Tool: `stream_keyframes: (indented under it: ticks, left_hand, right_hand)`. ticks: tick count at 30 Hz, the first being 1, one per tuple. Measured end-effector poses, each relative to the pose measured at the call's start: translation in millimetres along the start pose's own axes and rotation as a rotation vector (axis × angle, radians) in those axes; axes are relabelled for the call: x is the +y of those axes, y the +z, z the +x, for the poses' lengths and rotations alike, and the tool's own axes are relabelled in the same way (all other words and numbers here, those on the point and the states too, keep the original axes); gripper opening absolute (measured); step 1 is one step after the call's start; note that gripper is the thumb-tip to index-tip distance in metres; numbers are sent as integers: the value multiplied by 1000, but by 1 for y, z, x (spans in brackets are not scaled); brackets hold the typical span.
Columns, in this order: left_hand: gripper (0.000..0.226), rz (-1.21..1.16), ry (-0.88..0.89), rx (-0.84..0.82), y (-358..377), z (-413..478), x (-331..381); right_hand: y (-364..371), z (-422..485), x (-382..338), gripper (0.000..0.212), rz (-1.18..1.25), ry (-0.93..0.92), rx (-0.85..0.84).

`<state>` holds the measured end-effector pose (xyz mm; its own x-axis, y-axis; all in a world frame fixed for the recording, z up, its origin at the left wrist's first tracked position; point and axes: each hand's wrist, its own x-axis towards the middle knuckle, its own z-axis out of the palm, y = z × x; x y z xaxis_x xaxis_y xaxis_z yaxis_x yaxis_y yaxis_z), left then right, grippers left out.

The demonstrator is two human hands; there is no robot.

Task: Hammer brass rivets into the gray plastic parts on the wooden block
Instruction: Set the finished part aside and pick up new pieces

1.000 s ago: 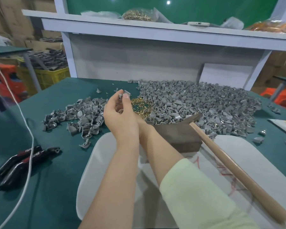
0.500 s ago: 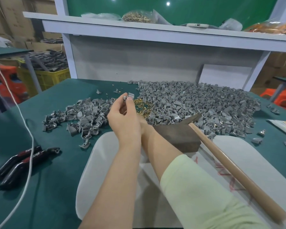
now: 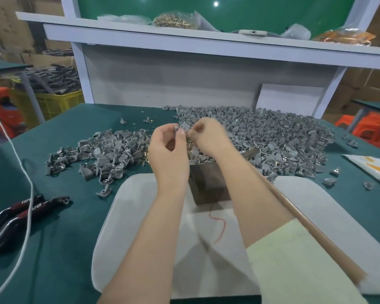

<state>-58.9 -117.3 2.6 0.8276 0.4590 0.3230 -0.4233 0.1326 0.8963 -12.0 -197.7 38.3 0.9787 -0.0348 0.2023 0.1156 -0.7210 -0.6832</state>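
Note:
My left hand (image 3: 169, 152) pinches one gray plastic part (image 3: 181, 127) between thumb and fingertips, held up above the table. My right hand (image 3: 210, 137) is beside it, its curled fingertips pinching a small brass rivet (image 3: 188, 134) against the part; the rivet is blurred. Below my wrists stands the dark wooden block (image 3: 208, 185). A hammer lies with its head (image 3: 250, 152) by the block and its long wooden handle (image 3: 305, 224) running toward me on the right. Loose brass rivets (image 3: 190, 148) lie behind my hands.
A big heap of gray parts (image 3: 272, 137) fills the back right and a smaller heap (image 3: 101, 154) lies at the left. A white board (image 3: 136, 216) sits under the block. Black pliers (image 3: 20, 212), a white cable (image 3: 28, 194) and a white packet (image 3: 371, 167) lie on the green table.
My right hand has come up out of the rivet pile from behind the left hand and now meets the part. Both hands have shifted right and slightly up.

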Motion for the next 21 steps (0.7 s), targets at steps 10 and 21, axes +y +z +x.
stream_keyframes:
  ticks: [10,21]
  left_hand:
    - [21,726,105,-528,17,-31,-10]
    - [3,1002,21,-536,15,-25,-15]
  right_hand:
    - [-53,-47,74,17,461,157,93]
    - [-36,-58,78,13,162,-26,102]
